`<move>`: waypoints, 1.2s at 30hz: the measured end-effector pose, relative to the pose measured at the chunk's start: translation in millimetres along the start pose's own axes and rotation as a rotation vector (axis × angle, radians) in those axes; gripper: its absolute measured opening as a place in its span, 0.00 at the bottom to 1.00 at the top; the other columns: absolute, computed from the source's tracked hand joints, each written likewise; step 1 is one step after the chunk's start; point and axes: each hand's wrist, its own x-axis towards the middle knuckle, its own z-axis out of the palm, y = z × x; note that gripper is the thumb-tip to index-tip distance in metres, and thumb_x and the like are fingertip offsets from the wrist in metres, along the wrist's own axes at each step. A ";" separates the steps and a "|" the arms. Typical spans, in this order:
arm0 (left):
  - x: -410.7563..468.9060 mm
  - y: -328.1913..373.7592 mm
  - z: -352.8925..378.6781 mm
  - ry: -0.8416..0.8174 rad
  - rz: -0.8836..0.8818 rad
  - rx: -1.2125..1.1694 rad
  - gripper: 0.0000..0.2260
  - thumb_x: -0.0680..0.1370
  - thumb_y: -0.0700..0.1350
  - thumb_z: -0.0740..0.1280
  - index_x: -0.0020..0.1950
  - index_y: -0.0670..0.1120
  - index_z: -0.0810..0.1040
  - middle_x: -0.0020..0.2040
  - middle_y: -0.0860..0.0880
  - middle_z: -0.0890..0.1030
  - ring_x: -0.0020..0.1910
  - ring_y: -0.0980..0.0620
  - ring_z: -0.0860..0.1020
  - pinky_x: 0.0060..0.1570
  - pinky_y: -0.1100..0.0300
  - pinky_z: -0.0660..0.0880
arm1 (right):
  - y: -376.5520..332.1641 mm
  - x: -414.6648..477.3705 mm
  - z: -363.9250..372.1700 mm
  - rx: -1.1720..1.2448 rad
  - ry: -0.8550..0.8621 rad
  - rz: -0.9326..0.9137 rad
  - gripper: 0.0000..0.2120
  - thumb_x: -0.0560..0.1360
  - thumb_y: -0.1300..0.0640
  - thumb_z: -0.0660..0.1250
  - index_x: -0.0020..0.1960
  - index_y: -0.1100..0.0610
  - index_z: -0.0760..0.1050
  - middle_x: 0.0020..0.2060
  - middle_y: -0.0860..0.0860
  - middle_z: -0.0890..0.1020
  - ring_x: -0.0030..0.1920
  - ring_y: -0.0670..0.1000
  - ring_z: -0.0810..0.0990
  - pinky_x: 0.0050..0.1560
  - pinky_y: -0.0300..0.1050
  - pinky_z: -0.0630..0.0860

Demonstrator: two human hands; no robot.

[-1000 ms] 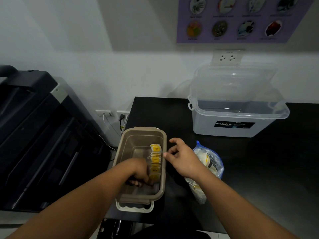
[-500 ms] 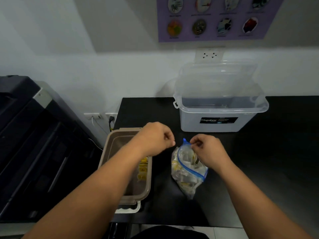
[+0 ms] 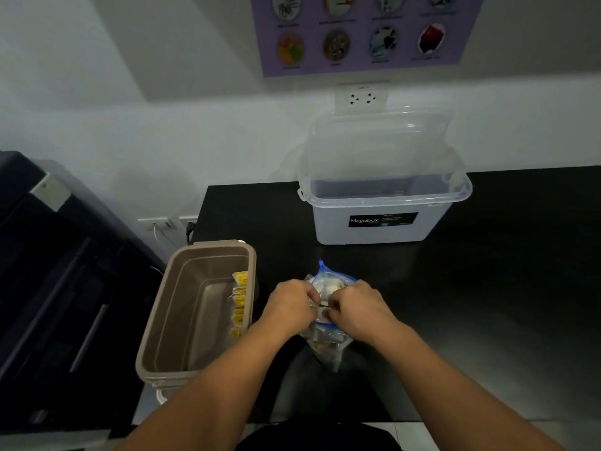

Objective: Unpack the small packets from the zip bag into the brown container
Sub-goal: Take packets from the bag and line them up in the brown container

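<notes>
The left forearm (image 3: 208, 385) and the right forearm (image 3: 455, 379) are showing bare from the near edge out to the wrists. The left hand (image 3: 289, 307) and the right hand (image 3: 361, 309) are going bare too. The person is wearing a black garment (image 3: 318, 434), showing as a dark rounded shape at the near edge between the arms; its cut is too dim to tell.

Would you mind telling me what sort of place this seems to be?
Probably an office or workroom corner: a large dark machine that looks like a copier stands left of a black counter, with a wall socket and a purple poster on the wall.
</notes>
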 end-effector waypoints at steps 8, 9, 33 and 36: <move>0.4 -7.0 4.8 -0.048 -0.030 -0.078 0.18 0.74 0.37 0.72 0.60 0.56 0.83 0.60 0.52 0.80 0.55 0.54 0.80 0.56 0.59 0.79 | -8.4 30.9 14.6 0.080 -0.125 0.179 0.29 0.71 0.37 0.72 0.69 0.47 0.77 0.62 0.52 0.74 0.64 0.57 0.70 0.50 0.51 0.68; 0.2 -7.4 4.3 -0.054 -0.031 -0.072 0.19 0.74 0.38 0.72 0.61 0.56 0.82 0.60 0.52 0.80 0.55 0.54 0.80 0.56 0.59 0.79 | -10.3 32.1 14.5 0.077 -0.140 0.183 0.30 0.70 0.38 0.73 0.69 0.47 0.77 0.61 0.52 0.75 0.65 0.58 0.70 0.51 0.51 0.68; -9.7 -2.4 -3.7 0.260 0.241 0.137 0.09 0.79 0.46 0.70 0.58 0.54 0.82 0.57 0.54 0.75 0.49 0.57 0.77 0.50 0.63 0.74 | 34.9 -11.0 -27.5 1.199 0.123 -0.083 0.11 0.75 0.73 0.70 0.53 0.61 0.74 0.43 0.64 0.84 0.37 0.58 0.82 0.38 0.49 0.81; -5.4 8.3 -2.7 0.288 0.350 0.276 0.08 0.81 0.47 0.67 0.58 0.53 0.83 0.56 0.53 0.76 0.55 0.54 0.76 0.53 0.59 0.76 | 34.7 -10.9 -27.8 1.284 0.064 -0.123 0.18 0.76 0.75 0.66 0.59 0.57 0.74 0.46 0.59 0.85 0.39 0.54 0.83 0.36 0.44 0.79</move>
